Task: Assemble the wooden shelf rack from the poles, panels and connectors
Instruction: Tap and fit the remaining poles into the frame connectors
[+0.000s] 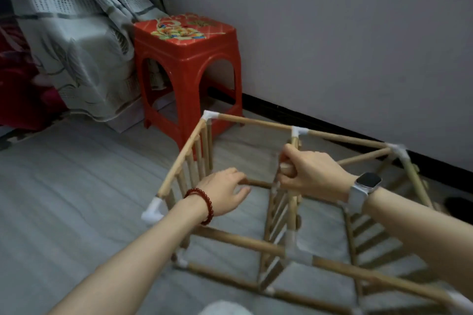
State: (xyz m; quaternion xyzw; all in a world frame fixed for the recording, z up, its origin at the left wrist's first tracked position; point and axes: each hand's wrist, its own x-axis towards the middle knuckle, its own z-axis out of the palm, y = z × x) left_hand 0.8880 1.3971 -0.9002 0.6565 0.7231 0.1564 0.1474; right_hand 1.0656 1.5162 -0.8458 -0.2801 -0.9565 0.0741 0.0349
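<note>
Head camera looks forward and down, close above the rack [256, 212].

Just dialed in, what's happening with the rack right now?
A person is working on a partly built wooden rack lying on its side on the floor, its poles joined by white connectors. The right hand grips the upright pole of the middle slatted panel, near its top. The left hand reaches to a short horizontal pole running towards that panel; whether it grips it is unclear. A red stool stands behind by the wall.
</note>
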